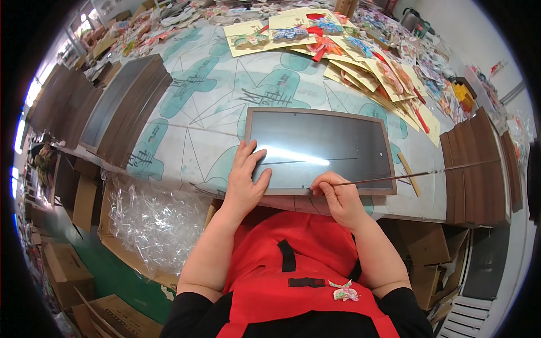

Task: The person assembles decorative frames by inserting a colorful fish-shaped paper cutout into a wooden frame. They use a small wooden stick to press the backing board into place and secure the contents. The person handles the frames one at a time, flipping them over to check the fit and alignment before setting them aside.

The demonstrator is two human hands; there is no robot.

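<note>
The left hand [245, 174] lies spread, gripping nothing, with its fingers over the left rim and dark panel of a brown frame [327, 138]. The right hand [341, 198] is closed to a narrow pinch around a thin stick [383, 179]. The frame lies flat on the table [208, 107], directly ahead of both hands, and the pinch sits at its near edge. The stick runs rightward from the pinch, over a yellow strip [403, 163] and across the view of the stacked frames [470, 169]; whether its far end touches them cannot be told.

To work well here, the left hand would do best to bear on the rim rather than the panel, steadying the frame without smudging it. The pinch should stay light and low, the stick guided in small moves so that its tip does not scratch the panel. The long end to the right deserves watching, since a careless swing could knock the stack.
</note>
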